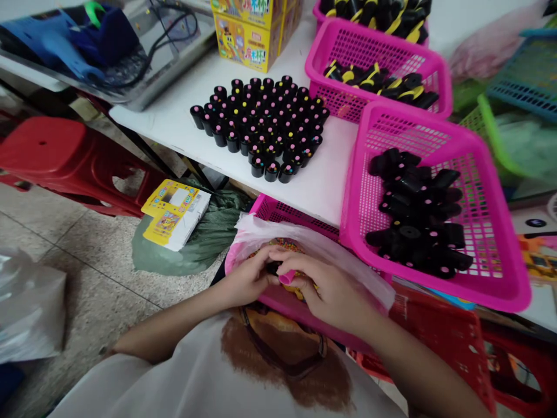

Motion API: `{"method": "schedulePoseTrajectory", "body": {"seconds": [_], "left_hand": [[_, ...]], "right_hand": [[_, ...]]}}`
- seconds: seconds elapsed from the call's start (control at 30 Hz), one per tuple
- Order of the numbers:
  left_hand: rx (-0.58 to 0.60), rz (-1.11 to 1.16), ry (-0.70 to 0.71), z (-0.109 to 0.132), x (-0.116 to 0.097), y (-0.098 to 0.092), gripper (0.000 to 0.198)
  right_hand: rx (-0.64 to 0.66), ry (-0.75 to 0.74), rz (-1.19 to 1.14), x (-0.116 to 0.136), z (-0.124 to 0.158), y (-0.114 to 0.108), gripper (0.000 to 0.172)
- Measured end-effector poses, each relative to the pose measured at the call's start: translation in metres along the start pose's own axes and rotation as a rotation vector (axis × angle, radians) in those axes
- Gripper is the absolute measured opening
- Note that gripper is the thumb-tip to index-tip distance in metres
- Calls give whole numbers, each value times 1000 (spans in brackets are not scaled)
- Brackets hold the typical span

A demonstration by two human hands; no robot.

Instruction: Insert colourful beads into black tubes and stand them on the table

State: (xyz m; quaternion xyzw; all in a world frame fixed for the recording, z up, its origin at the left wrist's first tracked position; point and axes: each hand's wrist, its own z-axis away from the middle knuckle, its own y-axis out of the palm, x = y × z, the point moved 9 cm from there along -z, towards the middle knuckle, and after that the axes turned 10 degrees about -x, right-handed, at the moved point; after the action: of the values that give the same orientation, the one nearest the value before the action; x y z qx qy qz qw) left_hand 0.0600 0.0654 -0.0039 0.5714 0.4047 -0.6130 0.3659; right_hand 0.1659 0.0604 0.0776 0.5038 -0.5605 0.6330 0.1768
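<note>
Both hands are close together over a lap basket (296,319), which is lined with a clear plastic bag (361,273) and holds many small coloured beads (285,244). My right hand (326,284) has its thumb and fingers closed round a small pink tube-like piece (286,277), its round end turned toward me. My left hand (249,277) is curled round a small black piece (273,267), mostly hidden by the fingers; it looks like the black cups on the table. The fingertips of the two hands meet, and whether the two pieces touch I cannot tell.
On the white table (335,168) stand several black cups with pink or yellow dots (265,116). Pink baskets of black parts (500,232) are at right, yellow boxes (243,40) behind. A glue gun (65,46) lies in a metal tray; a red stool (47,145) stands left.
</note>
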Motion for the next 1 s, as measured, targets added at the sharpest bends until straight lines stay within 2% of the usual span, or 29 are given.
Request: {"method": "schedulePoseTrajectory", "body": {"seconds": [0.13,0.2,0.23,0.3,0.37,0.43,0.5,0.53,0.6,0.73,0.87,0.93,1.0], "left_hand": [[-1,2,38,1,-6,0,50],[-20,-5,67,-2,-12,-10,47],[-54,-23,95,-5,-17,-21,43],[-193,-87,164,-18,-28,-57,36],[-396,-178,216,-36,-37,-108,37],[-605,-277,231,-57,-43,-161,39],[-768,-395,196,-76,-44,-204,40],[-822,-455,164,-85,-44,-220,41],[-883,-565,78,-100,-40,-241,43],[-953,-739,-72,-112,-37,-255,46],[-1000,-825,-116,-115,-42,-261,52],[-935,-853,-66,-123,-46,-253,53],[-810,-866,12,-138,-51,-230,51]], "right_hand": [[-79,-68,-62,4,2,-8,32],[-165,-66,-73,-2,5,-18,29],[-199,-47,-68,-8,8,-22,28],[-237,7,-46,-23,15,-28,25],[-226,48,-18,-38,22,-27,23],[-159,78,16,-51,27,-21,24],[-74,97,47,-58,31,-12,28],[-47,102,58,-60,32,-9,30],[-25,113,67,-61,33,-6,34],[134,209,54,-69,35,11,27],[282,260,162,-86,38,32,30],[352,240,302,-93,37,45,36],[412,196,477,-95,31,58,41]]}}
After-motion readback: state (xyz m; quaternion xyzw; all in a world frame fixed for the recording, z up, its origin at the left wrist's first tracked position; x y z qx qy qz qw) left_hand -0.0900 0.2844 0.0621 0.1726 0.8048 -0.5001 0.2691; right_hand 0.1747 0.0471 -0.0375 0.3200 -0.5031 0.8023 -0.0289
